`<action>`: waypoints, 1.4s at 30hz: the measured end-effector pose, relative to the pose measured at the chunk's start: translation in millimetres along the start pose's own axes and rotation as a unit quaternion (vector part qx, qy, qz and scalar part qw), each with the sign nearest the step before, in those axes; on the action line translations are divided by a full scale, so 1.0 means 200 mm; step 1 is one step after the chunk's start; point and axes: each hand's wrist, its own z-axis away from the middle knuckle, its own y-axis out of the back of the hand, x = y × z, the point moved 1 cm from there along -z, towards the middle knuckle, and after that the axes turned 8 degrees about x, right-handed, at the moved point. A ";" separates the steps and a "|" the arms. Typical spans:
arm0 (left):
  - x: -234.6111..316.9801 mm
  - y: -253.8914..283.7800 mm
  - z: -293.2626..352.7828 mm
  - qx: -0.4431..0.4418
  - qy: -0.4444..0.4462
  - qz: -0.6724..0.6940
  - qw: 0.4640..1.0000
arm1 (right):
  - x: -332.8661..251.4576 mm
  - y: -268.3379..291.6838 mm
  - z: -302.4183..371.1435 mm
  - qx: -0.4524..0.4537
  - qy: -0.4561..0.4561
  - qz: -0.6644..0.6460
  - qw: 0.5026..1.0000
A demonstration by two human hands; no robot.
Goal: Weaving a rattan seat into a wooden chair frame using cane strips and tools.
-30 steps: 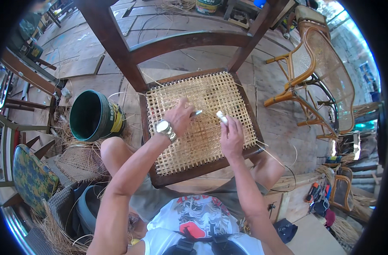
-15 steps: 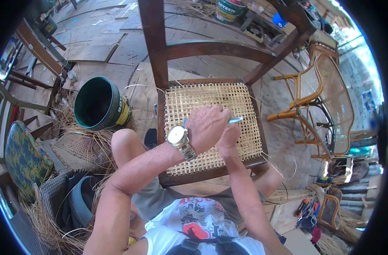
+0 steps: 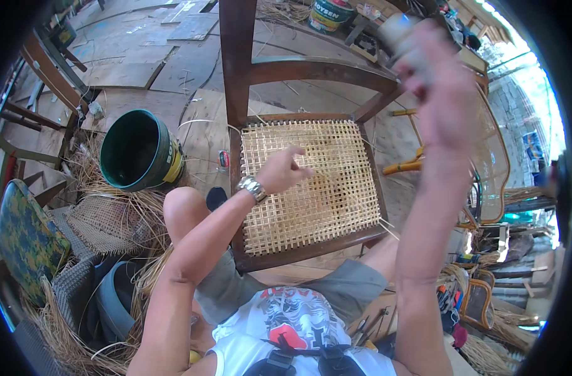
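Lettering on dk-grn bucket (image 3: 161, 164), on far bucket (image 3: 325, 19), in red on wht shirt (image 3: 305, 313)

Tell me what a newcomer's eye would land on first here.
Probably the pale woven seat of the dark wooden chair, mid-picture, with the left hand over it. Next, the blurred right hand, high at upper right. Then perhaps the dark green bucket on the floor, left of the chair.

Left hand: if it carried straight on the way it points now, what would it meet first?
The left hand would probably meet the woven seat first, since that spreads under and ahead of it; the hand's height is unclear, so it might pass above instead.
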 end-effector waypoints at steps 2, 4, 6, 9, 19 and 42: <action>0.04 -0.17 -0.05 -0.027 -0.033 -0.004 0.999 | -0.15 0.20 -0.09 0.007 0.059 -0.062 0.996; -0.02 -0.20 -0.06 -0.019 -0.036 -0.026 0.999 | -0.12 0.24 -0.06 0.019 0.134 -0.041 0.990; 0.02 -0.14 -0.05 0.011 -0.013 -0.108 0.994 | 0.18 0.26 0.08 0.001 0.093 0.008 0.996; 0.02 -0.11 -0.06 0.065 -0.022 -0.218 0.973 | 0.72 0.41 0.43 -0.034 -0.185 0.087 0.978; 0.23 -0.19 -0.03 0.120 -0.147 -0.242 0.952 | 1.32 0.11 0.94 -0.035 -0.080 0.228 0.970; -0.06 0.37 -0.02 0.163 0.033 -0.072 0.983 | 0.60 0.67 0.15 0.315 0.260 0.456 0.791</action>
